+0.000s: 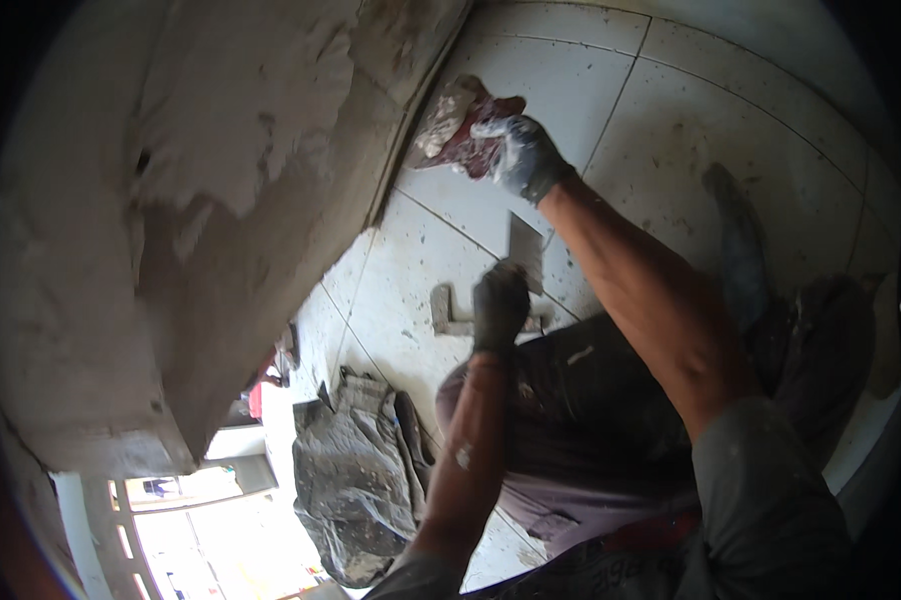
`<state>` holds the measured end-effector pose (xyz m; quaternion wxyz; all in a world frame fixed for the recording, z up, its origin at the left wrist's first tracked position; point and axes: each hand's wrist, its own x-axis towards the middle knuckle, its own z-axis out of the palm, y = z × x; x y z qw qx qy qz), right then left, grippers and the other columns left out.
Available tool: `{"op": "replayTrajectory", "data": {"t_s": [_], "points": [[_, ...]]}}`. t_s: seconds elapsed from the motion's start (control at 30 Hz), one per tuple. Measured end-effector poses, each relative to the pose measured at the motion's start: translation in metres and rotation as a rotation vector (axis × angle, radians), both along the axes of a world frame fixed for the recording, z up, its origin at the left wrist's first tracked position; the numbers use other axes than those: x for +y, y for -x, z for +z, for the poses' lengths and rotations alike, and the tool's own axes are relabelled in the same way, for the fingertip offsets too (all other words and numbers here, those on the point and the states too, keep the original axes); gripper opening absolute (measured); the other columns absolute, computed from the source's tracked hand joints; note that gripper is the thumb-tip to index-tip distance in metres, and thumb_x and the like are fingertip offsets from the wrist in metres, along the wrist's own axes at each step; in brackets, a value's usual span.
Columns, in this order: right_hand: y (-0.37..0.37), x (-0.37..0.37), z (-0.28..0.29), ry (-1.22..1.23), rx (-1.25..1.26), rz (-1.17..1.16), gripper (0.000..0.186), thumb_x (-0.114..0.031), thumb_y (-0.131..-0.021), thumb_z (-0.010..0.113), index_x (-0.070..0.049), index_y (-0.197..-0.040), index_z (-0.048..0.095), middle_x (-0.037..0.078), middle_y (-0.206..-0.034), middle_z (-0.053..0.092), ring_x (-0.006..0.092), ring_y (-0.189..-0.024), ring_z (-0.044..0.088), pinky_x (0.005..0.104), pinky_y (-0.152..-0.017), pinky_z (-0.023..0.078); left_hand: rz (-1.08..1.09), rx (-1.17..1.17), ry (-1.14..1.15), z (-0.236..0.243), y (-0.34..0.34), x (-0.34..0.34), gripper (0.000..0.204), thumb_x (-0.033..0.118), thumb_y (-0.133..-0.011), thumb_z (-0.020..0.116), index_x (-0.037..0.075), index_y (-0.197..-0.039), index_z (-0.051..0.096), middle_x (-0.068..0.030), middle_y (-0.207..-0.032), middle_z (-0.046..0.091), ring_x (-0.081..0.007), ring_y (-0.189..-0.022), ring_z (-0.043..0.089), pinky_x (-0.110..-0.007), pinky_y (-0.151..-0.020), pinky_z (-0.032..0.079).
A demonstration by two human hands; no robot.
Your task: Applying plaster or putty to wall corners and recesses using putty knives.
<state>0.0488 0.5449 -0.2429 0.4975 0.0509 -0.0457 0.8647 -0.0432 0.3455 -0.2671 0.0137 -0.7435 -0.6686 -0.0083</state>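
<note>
My right hand, in a plaster-smeared glove, grips a crumpled dark red piece of material caked with pale plaster, beside the lower edge of the roughly plastered structure. My left hand, in a dark glove, is closed on a flat rectangular scraper; its handle is hidden in my fingers. An L-shaped grey piece lies on the tiles behind that hand.
I am low on the speckled white tile floor, my dark-clad knee and bare foot on it. A crumpled grey-black sheet or sack lies to the left. A bright opening shows at the lower left.
</note>
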Motion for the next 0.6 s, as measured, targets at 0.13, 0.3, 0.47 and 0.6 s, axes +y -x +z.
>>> {"op": "replayTrajectory", "data": {"t_s": [0.13, 0.3, 0.47, 0.6], "points": [[0.039, 0.052, -0.015, -0.034, 0.000, -0.163, 0.027, 0.001, -0.080, 0.052, -0.004, -0.107, 0.057, 0.012, -0.093, 0.064, 0.0276, -0.080, 0.065, 0.0446, -0.066, 0.055, 0.108, -0.223, 0.005, -0.012, -0.031, 0.005, 0.018, 0.015, -0.087, 0.048, 0.002, -0.087, 0.061, -0.0238, -0.078, 0.064, -0.0445, -0.075, 0.062, -0.052, -0.067, 0.050], [0.075, 0.048, 0.052, 0.103, -0.097, -0.267, 0.016, 0.006, -0.084, 0.053, -0.008, -0.091, 0.057, 0.004, -0.071, 0.058, 0.0142, -0.058, 0.058, 0.0264, -0.049, 0.048, 0.059, -0.146, -0.017, -0.005, -0.025, 0.009, 0.015, 0.010, -0.082, 0.052, 0.002, -0.089, 0.062, -0.0212, -0.083, 0.064, -0.0403, -0.076, 0.062, -0.048, -0.066, 0.051], [0.011, -0.005, 0.027, 0.106, 0.225, -0.201, 0.015, -0.005, -0.085, 0.063, -0.005, -0.099, 0.061, -0.001, -0.085, 0.058, 0.0102, -0.080, 0.059, 0.0238, -0.076, 0.048, 0.036, -0.092, -0.079, 0.006, -0.005, 0.007, 0.013, 0.006, -0.078, 0.055, 0.003, -0.090, 0.058, -0.0170, -0.087, 0.060, -0.0373, -0.074, 0.060, -0.046, -0.061, 0.049], [0.045, 0.041, -0.042, 0.039, -0.159, -0.342, 0.017, 0.000, -0.080, 0.058, -0.005, -0.097, 0.061, 0.004, -0.089, 0.062, 0.0168, -0.077, 0.063, 0.0312, -0.071, 0.051, 0.059, -0.010, -0.112, 0.004, -0.020, 0.015, 0.013, 0.003, -0.075, 0.054, 0.002, -0.088, 0.058, -0.0171, -0.087, 0.060, -0.0362, -0.077, 0.060, -0.045, -0.065, 0.049]]}}
